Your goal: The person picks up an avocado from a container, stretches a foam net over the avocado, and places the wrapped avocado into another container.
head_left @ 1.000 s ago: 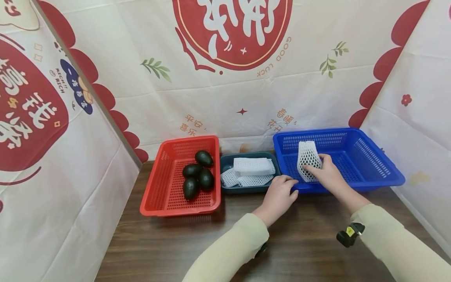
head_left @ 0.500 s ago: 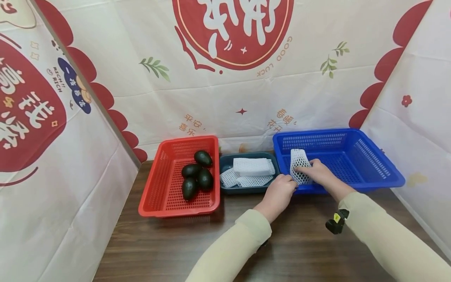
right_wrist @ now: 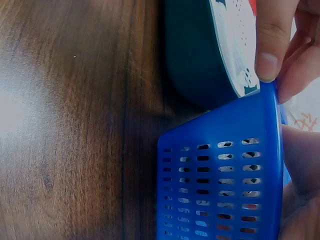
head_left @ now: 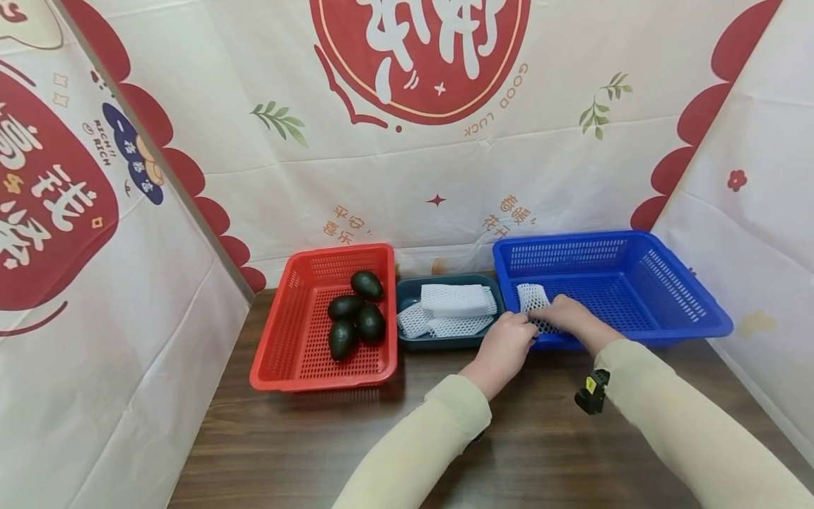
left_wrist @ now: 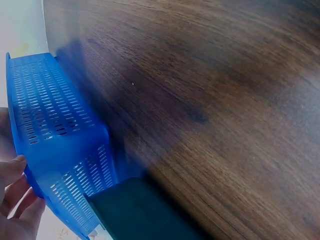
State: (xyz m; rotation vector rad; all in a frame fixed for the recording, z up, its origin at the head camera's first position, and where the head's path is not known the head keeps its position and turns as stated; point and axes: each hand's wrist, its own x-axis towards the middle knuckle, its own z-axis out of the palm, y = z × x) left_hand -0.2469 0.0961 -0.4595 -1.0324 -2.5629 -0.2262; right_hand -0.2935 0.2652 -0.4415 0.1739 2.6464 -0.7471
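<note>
At the near left corner of the blue basket [head_left: 668,283], my left hand [head_left: 506,348] pinches the rim, thumb outside and fingers over the edge. The left wrist view shows these fingers [left_wrist: 22,205] at the rim too. Just inside that corner, a white foam fruit net [head_left: 533,295] leans low, darker toward its lower end. My right hand [head_left: 569,318] holds it from the right, knuckles up, with the fingertips mostly hidden. In the right wrist view, the left thumb [right_wrist: 267,62] presses on the blue rim, and part of the right hand [right_wrist: 300,160] shows behind the basket wall.
A dark green tray [head_left: 445,344] with several folded white foam nets [head_left: 454,300] stands against the blue basket's left side. Left of it, a red basket [head_left: 299,385] holds several dark green avocados [head_left: 344,339]. All stand on a brown wooden table [head_left: 305,438] before a printed cloth backdrop [head_left: 407,177].
My right hand has moved left and down with the foam net, from mid-basket into the near left corner, and the net now leans lower. The left hand stays at the rim.
</note>
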